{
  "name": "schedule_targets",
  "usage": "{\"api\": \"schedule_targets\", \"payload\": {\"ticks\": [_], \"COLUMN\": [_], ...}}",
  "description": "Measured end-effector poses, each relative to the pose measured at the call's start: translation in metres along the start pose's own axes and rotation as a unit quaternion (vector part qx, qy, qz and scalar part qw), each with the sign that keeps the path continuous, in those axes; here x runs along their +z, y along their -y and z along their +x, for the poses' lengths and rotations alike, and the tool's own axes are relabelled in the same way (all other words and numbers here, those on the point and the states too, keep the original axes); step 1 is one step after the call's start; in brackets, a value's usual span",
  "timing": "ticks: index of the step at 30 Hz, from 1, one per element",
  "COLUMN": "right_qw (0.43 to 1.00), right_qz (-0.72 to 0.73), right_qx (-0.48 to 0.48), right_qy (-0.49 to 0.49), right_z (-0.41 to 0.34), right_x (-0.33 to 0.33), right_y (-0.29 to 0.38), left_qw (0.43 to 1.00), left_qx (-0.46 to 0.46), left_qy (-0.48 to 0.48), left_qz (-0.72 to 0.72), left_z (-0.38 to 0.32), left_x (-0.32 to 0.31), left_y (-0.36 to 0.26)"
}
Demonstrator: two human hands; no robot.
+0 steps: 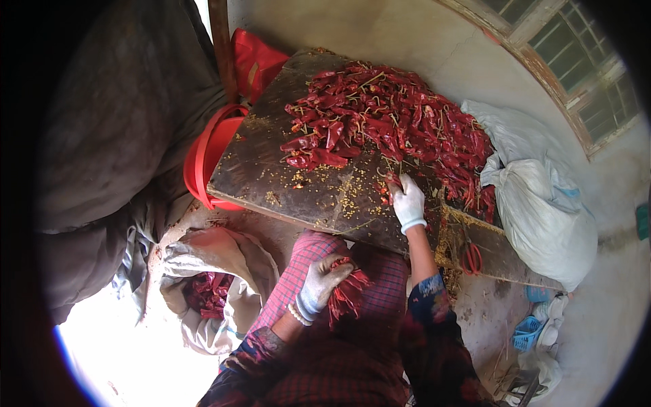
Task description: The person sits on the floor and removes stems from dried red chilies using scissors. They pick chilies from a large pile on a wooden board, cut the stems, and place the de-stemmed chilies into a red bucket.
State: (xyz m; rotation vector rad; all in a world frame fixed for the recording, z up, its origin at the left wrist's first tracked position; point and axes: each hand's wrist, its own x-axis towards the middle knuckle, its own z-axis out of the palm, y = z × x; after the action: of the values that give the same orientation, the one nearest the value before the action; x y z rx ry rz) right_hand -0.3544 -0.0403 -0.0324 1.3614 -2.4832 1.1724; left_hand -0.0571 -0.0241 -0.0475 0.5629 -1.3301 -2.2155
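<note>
My left hand (321, 282), in a pale work glove, is closed around a bunch of dried red chili peppers (350, 295) above my lap. Over the near part of the dark wooden table (264, 168), my gloved right hand (408, 199) pinches a dried red chili (391, 182) between thumb and fingers. Its thin stalk points away from me. Beyond that hand spreads a large heap of dried red chilies (376, 112), many with curled stalks. Yellow seeds (348, 196) lie scattered on the tabletop between the heap and my knees.
Left of the table are a red bucket (203, 157) and an open sack (229, 249) holding red chilies (207, 295). A stuffed white woven sack (544, 203) leans at the right. Red-handled scissors (472, 258) rest by the table's right edge. A blue basket (527, 333) is lower right.
</note>
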Motion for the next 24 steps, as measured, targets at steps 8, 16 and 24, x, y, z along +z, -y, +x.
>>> {"api": "schedule_targets", "payload": {"ticks": [8, 16, 24], "right_qw": [0.852, 0.778, 0.816], "right_qz": [0.445, 0.463, 0.361], "right_qx": [0.156, 0.133, 0.149], "right_qy": [0.229, 0.404, 0.425], "right_z": [-0.071, -0.134, -0.145], "right_x": [-0.069, -0.081, -0.068], "right_y": [0.039, 0.053, 0.034], "left_qw": [0.993, 0.993, 0.989], "left_qx": [0.001, 0.026, 0.043], "left_qy": [-0.030, -0.013, 0.050], "left_qz": [0.115, 0.111, 0.132], "left_z": [0.005, 0.002, -0.002], "left_x": [0.016, 0.023, 0.020], "left_y": [-0.005, -0.002, -0.009]}}
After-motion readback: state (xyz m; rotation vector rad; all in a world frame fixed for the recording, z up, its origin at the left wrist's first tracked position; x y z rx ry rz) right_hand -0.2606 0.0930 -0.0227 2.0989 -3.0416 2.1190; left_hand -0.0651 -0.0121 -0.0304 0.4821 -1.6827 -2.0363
